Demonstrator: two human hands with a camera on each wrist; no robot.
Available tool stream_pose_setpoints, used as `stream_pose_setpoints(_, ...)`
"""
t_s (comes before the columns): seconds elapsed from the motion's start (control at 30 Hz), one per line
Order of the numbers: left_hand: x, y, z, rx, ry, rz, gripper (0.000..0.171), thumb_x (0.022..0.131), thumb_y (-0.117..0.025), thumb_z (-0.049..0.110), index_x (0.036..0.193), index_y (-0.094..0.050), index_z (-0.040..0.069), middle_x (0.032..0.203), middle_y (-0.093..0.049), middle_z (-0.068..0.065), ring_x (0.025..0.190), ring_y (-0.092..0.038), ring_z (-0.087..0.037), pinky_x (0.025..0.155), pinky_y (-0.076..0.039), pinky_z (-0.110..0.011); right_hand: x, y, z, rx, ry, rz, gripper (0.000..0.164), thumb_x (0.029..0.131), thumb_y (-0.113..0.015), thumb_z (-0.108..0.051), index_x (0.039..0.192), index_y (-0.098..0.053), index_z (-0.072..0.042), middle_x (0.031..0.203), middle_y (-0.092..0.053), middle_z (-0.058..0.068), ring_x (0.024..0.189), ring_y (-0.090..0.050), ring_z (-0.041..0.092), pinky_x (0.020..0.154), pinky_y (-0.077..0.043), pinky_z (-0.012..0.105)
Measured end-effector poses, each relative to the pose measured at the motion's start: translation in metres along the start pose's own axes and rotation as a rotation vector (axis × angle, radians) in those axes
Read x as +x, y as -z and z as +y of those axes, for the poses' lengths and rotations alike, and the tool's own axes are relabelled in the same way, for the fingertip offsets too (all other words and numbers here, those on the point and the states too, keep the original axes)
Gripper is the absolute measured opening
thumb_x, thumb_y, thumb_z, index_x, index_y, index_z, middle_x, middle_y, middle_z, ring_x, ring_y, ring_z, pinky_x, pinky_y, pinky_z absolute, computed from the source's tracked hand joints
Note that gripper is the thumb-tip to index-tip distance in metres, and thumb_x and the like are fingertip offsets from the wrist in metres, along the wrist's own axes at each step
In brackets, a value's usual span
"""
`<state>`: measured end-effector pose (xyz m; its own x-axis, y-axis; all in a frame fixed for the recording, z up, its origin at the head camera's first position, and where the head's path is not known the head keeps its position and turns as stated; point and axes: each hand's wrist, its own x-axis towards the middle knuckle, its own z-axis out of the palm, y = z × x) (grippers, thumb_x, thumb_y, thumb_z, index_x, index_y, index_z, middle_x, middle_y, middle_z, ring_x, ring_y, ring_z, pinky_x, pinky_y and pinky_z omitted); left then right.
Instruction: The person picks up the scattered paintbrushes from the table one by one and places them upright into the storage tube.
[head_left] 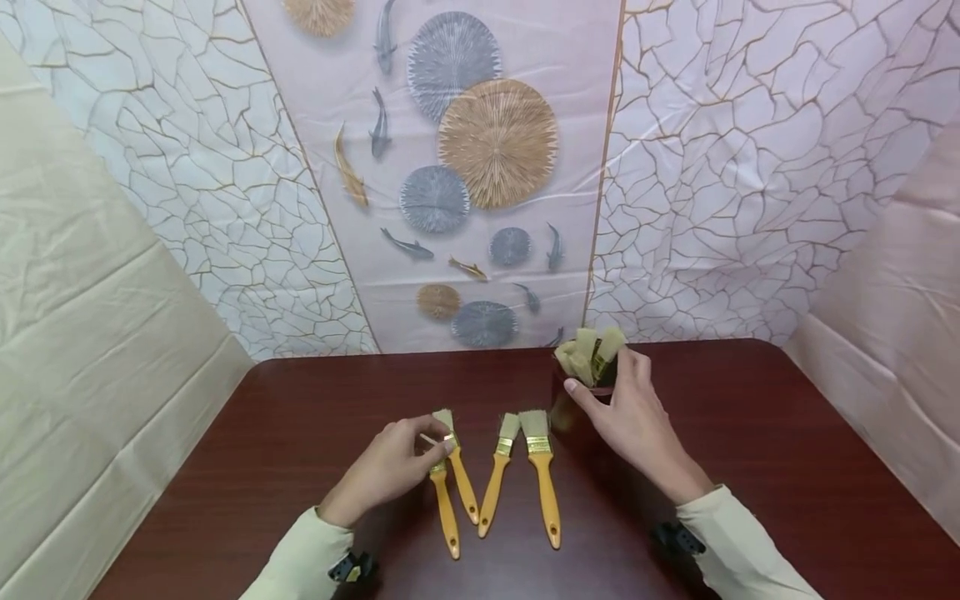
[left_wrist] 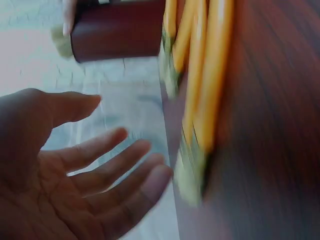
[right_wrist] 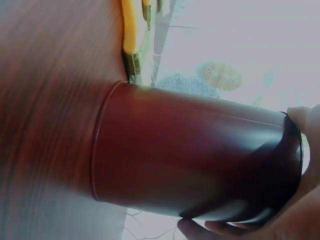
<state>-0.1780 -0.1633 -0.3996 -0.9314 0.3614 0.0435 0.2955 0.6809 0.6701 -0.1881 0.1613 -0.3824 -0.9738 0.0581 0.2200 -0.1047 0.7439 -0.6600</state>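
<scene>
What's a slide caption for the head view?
Right hand grips a cup of brushes; left hand hovers by four more brushes on the table.

The surface (head_left: 315, 400) is dark reddish-brown with streaky wood grain and a soft sheen; its far edge runs nearly straight between two rounded corners. Four brushes (head_left: 546, 492) lie side by side near the middle, yellow handles toward the near side, pale bristles toward the far edge. The left two are close together at their metal bands, partly hidden there. The second and third slant so that their handle ends come near each other. The third and fourth have bristles meeting or nearly so. A dark cup (right_wrist: 190, 155) stands just beside the rightmost bristles.
</scene>
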Motion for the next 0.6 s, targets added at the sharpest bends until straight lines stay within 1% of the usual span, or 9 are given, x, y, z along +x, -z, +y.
stream_pose_setpoints(0.07, 0.004, -0.009, 0.015, -0.063, -0.044, 0.014, 0.032, 0.105, -0.068, 0.025, 0.132, -0.07, 0.008, 0.123, -0.074, -0.008, 0.106, -0.072, -0.023, 0.085, -0.059, -0.041, -0.001, 0.0, 0.0, 0.003, -0.005, -0.012, 0.105, 0.101, -0.057, -0.067, 0.17, -0.007, -0.004, 0.161, -0.024, 0.027, 0.129, -0.053, 0.052, 0.093, -0.045, 0.072)
stream_pose_setpoints(0.17, 0.018, -0.029, 0.049, -0.2, -0.128, 0.01, 0.046, 0.108, -0.064, 0.028, 0.149, -0.057, 0.008, 0.139, -0.067, -0.014, 0.121, -0.067, -0.028, 0.099, -0.056, -0.046, -0.002, 0.002, 0.001, -0.006, -0.019, -0.005, 0.107, 0.101, -0.056, -0.068, 0.17, -0.006, -0.004, 0.161, -0.024, 0.027, 0.132, -0.051, 0.053, 0.093, -0.044, 0.073)
stream_pose_setpoints(0.23, 0.029, -0.044, 0.072, -0.284, -0.145, -0.012, 0.056, 0.11, -0.059, 0.032, 0.16, -0.046, 0.011, 0.15, -0.059, -0.013, 0.132, -0.063, -0.029, 0.105, -0.053, -0.047, -0.003, 0.004, 0.002, -0.008, -0.022, -0.001, 0.107, 0.101, -0.057, -0.067, 0.169, -0.006, -0.002, 0.159, -0.024, 0.028, 0.133, -0.05, 0.053, 0.093, -0.044, 0.072)
stream_pose_setpoints(0.3, 0.039, -0.057, 0.09, -0.331, -0.14, -0.035, 0.064, 0.112, -0.053, 0.039, 0.167, -0.033, 0.013, 0.161, -0.048, -0.012, 0.139, -0.057, -0.031, 0.107, -0.051, -0.047, -0.004, 0.005, 0.002, -0.004, -0.007, -0.004, 0.106, 0.102, -0.056, -0.066, 0.168, -0.008, 0.001, 0.157, -0.025, 0.031, 0.133, -0.048, 0.053, 0.095, -0.045, 0.071)
stream_pose_setpoints(0.33, 0.044, -0.063, 0.096, -0.345, -0.135, -0.038, 0.067, 0.112, -0.051, 0.041, 0.169, -0.026, 0.014, 0.166, -0.041, -0.012, 0.144, -0.052, -0.031, 0.11, -0.049, -0.046, -0.005, 0.006, 0.002, 0.006, 0.005, -0.008, 0.103, 0.104, -0.055, -0.064, 0.167, -0.009, 0.003, 0.156, -0.025, 0.032, 0.133, -0.048, 0.053, 0.096, -0.045, 0.07)
stream_pose_setpoints(0.4, 0.049, -0.073, 0.106, -0.36, -0.116, -0.031, 0.071, 0.113, -0.049, 0.04, 0.171, -0.016, 0.015, 0.172, -0.028, -0.009, 0.149, -0.046, -0.029, 0.114, -0.046, -0.045, -0.006, 0.008, 0.002, 0.035, 0.036, -0.02, 0.094, 0.108, -0.05, -0.058, 0.166, -0.012, 0.006, 0.154, -0.026, 0.033, 0.129, -0.049, 0.051, 0.099, -0.044, 0.066)
stream_pose_setpoints(0.5, 0.053, -0.082, 0.112, -0.366, -0.112, 0.004, 0.079, 0.111, -0.053, 0.037, 0.171, -0.006, 0.014, 0.176, -0.013, -0.007, 0.157, -0.03, -0.024, 0.121, -0.036, -0.046, -0.01, 0.013, 0.003, 0.071, 0.081, -0.043, 0.077, 0.114, -0.041, -0.044, 0.164, -0.016, 0.009, 0.153, -0.026, 0.033, 0.13, -0.049, 0.051, 0.105, -0.042, 0.065)
stream_pose_setpoints(0.53, 0.054, -0.085, 0.113, -0.367, -0.109, 0.019, 0.084, 0.109, -0.056, 0.037, 0.171, -0.004, 0.014, 0.176, -0.012, -0.006, 0.158, -0.026, -0.022, 0.123, -0.033, -0.047, -0.012, 0.016, 0.004, 0.081, 0.089, -0.048, 0.071, 0.115, -0.038, -0.039, 0.164, -0.017, 0.009, 0.154, -0.026, 0.033, 0.131, -0.048, 0.051, 0.107, -0.04, 0.066)
stream_pose_setpoints(0.6, 0.057, -0.088, 0.115, -0.359, -0.111, 0.04, 0.093, 0.106, -0.062, 0.041, 0.171, -0.002, 0.014, 0.176, -0.011, -0.006, 0.159, -0.023, -0.021, 0.124, -0.032, -0.048, -0.015, 0.022, 0.007, 0.09, 0.102, -0.047, 0.064, 0.116, -0.036, -0.029, 0.164, -0.018, 0.009, 0.154, -0.027, 0.032, 0.135, -0.046, 0.051, 0.11, -0.038, 0.066)
